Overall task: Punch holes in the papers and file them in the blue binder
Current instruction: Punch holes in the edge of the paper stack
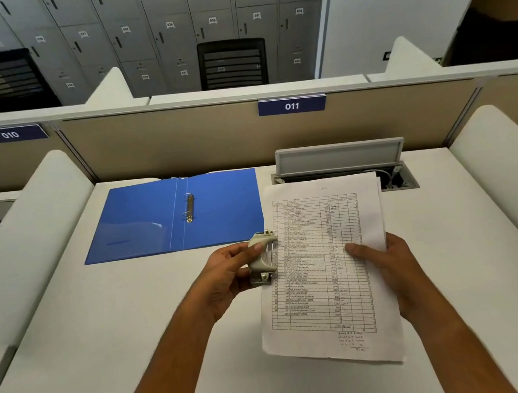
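A thin stack of printed papers [322, 274] with a table of names and numbers is lifted above the white desk [136, 330]. My right hand [384, 268] grips its right edge, thumb on top. My left hand [229, 277] holds a small beige hole punch [261, 257], and the punch's jaws sit over the middle of the papers' left edge. The blue binder [170, 217] lies open and flat at the back left of the desk, its two metal rings [189, 207] shut and bare.
An open cable hatch [343, 164] with a raised grey lid sits behind the papers. White side dividers [23, 236] flank the desk, and a beige partition [176, 141] labelled 011 closes the back. Chairs and grey lockers stand beyond.
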Available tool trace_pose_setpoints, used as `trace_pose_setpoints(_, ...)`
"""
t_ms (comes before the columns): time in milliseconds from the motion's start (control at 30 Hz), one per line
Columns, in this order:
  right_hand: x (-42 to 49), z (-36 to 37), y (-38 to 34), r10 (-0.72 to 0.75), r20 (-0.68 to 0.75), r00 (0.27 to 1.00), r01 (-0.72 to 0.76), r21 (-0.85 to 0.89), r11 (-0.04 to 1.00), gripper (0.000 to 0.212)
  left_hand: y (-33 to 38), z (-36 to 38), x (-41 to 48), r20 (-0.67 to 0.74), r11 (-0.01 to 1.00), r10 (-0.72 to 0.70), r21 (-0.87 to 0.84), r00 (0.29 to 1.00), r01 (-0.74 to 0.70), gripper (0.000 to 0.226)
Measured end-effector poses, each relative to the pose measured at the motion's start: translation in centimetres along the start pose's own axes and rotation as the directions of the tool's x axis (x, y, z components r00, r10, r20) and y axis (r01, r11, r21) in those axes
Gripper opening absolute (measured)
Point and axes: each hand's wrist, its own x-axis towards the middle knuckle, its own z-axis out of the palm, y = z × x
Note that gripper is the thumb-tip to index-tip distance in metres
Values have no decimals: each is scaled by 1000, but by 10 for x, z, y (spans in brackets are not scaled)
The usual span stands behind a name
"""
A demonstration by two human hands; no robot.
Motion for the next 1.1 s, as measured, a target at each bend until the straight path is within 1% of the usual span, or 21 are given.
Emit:
trace_pose_setpoints(67, -1, 1, -1, -10, 4, 1000, 10, 6, 1000, 30, 1, 1, -1, 2, 1000, 7, 0, 1000, -7, 43)
trace_pose_setpoints(167, -4, 3, -3, -28, 13, 1000, 27, 38, 999, 27, 0, 1, -1, -2, 1000, 16, 8, 1000, -16, 38)
trace_pose_setpoints(333, -5, 6, -4, -25, 9, 1000, 24, 73, 997, 26, 0, -1, -1, -7, 1000, 8, 5, 1000, -8, 36)
trace_pose_setpoints(567, -7, 6, -3, -22, 12, 1000, 21, 79, 997, 24, -2, -1, -1, 3, 1000, 1, 2, 1000, -1, 35)
trace_pose_setpoints(700, -7, 5, 0, -21, 16, 1000, 19, 75, 997, 25, -3, -3, 0, 2, 1000, 1, 15, 1000, -1, 38)
trace_pose_setpoints(900, -9, 3, 1, -27, 22, 999, 25, 81, 996, 24, -5, -3, 1, 3, 1000, -2, 11, 1000, 2, 35)
trace_pose_setpoints(1100, -9, 0, 2, -26, 27, 999, 24, 73, 997, 28, -8, -3, 1, 2, 1000, -5, -12, 1000, 5, 34)
